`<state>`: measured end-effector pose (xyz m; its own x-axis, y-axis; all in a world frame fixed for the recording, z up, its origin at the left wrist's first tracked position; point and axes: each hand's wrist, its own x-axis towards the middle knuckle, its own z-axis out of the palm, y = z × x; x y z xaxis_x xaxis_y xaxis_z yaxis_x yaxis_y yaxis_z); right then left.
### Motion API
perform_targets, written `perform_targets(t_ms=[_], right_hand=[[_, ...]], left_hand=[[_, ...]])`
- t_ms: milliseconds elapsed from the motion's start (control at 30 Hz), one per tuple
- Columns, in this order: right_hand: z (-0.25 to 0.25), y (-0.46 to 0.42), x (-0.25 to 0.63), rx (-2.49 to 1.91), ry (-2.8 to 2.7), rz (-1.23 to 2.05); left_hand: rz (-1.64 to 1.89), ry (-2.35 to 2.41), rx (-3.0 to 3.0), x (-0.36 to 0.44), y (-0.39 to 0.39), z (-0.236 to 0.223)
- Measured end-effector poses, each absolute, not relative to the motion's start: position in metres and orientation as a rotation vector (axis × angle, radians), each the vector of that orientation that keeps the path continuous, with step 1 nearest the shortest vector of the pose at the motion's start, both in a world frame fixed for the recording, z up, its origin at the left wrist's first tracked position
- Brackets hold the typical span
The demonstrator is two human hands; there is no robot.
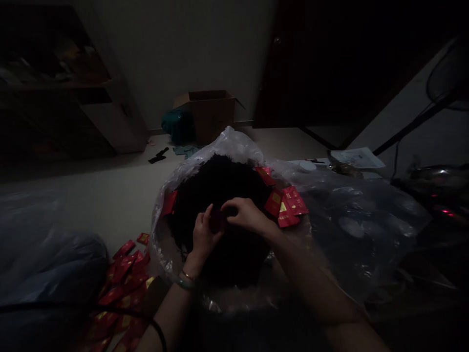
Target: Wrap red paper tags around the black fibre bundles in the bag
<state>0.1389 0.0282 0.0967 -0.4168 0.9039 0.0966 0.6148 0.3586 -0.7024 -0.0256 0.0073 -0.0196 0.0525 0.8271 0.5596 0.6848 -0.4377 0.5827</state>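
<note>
Your left hand (205,235) and right hand (247,215) are pinching a dim red sachet (217,222) between them; a black heap (227,181) is lying beneath the grip, bright packets (294,199) resting to its right.

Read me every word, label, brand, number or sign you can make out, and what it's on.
No text is legible.
Flat, glossy red packets right of centre: gold and pale print, too small and blurred.
Loose red-and-gold packets on the left: gold marks, unreadable.
Open brown cardboard box: faint mark, too dark.
Flat pale sheet on the right: faint pattern, unreadable.
</note>
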Motion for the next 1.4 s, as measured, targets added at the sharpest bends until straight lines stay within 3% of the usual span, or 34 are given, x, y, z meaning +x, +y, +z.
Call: perform_targets(t_ms=[633, 933, 1200, 1400], right_hand=[[0.083, 0.016, 0.109, -1.498, -2.366, 0.398], [0.082, 0.021, 0.120, -1.227, -2.234, 0.766], [0.074, 0.006, 0.105, -1.559, -2.432, 0.557], [0.061, 0.021, 0.106, -1.552, -2.123, 0.697]], left_hand=[[1.358, 1.595, 2.147, -0.024, 0.008, -0.022], [1.325, 1.679, 2.117, -0.025, 0.009, -0.022], [1.294, 1.606, 2.051, -0.027, 0.008, -0.027], [1.368, 1.448, 1.896, -0.026, 0.009, -0.025]])
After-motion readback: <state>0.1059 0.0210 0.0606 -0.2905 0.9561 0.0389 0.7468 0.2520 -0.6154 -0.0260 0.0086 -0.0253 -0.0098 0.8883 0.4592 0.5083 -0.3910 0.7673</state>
